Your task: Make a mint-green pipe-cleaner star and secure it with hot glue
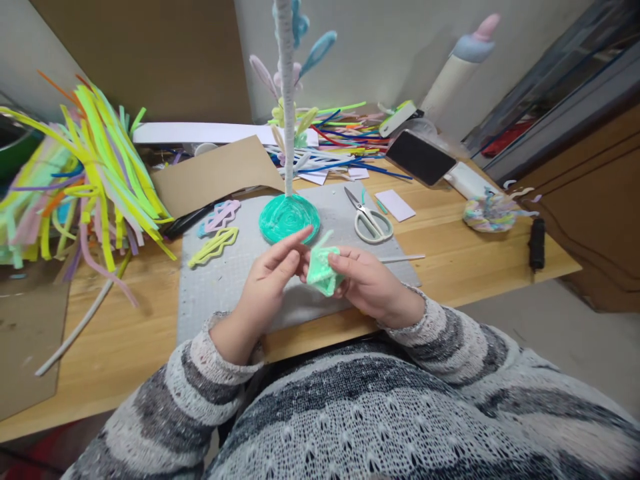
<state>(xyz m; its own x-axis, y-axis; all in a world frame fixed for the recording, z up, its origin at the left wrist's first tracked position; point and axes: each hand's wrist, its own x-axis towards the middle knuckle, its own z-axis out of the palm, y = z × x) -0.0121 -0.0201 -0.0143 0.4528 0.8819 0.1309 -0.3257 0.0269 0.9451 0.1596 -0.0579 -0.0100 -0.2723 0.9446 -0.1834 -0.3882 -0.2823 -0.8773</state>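
Head view: two hands work a light green pipe-cleaner shape (323, 270) at the middle of the frame.
Right hand (373, 283) pinches the shape between thumb and fingers; left hand (273, 273) touches its upper edge with the forefinger outstretched. Just above stands a teal coiled base (289, 218) on a grey mat (225, 273), scissors (370, 220) to the right.

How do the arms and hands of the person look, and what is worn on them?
Both arms wear long sleeves of one loose open-knit pullover, with broad stripes of white, grey and dark charcoal. The left knitted sleeve and the right knitted sleeve end in pale ribbed cuffs at the wrists. The left hand and the right hand are bare: no gloves, and no rings or watch show.
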